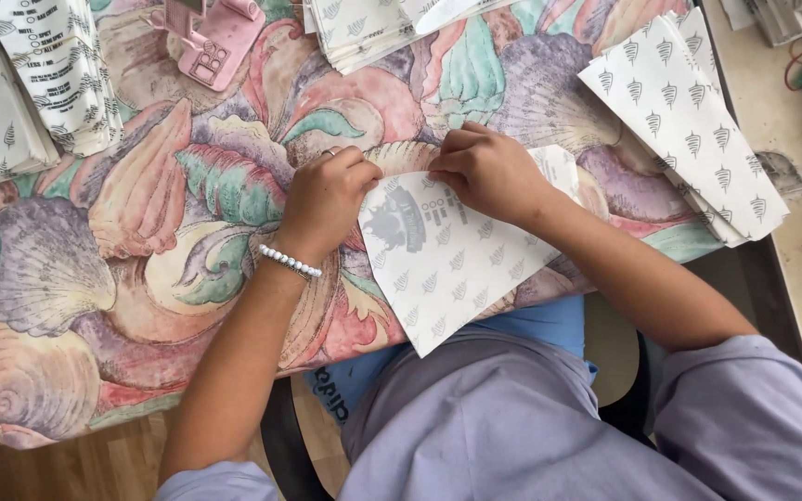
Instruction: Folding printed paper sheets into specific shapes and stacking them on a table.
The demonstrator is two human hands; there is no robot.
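— While pinned under both hands, lying where exactly?

— Flat on the shell-patterned tablecloth [141, 213], close to the near edge. White paper bag [447, 269], printed with small grey leaves and a dark emblem. Turned at a slant, with its lower corner hanging past the table edge above a blue bag [540, 325] on the lap.

— And the left hand [327, 199]?

— Resting at the paper bag's upper left corner, fingers curled in tight, tips down on the top edge. Seems pinched on the paper, though hard to tell a pinch from a press. White bead bracelet [290, 262] round the wrist.

— Right hand [489, 172]?

— Just beside the left, nearly touching it, on the same top edge. Fingers bent and drawn close together, gripping the paper along a fold. Thumb hidden beneath the hand.

— Anything else about?

— Plenty of the same paper. Fanned stack of bags [689, 121] to the right, reaching the table's far side. Second stack [11, 93] at the left, upper corner. Third pile [364, 28] at the top, middle. Pink plastic device [215, 42] between the left and top piles, well apart from both hands. Red rubber bands [795, 60] on the bare beige surface beyond the cloth.
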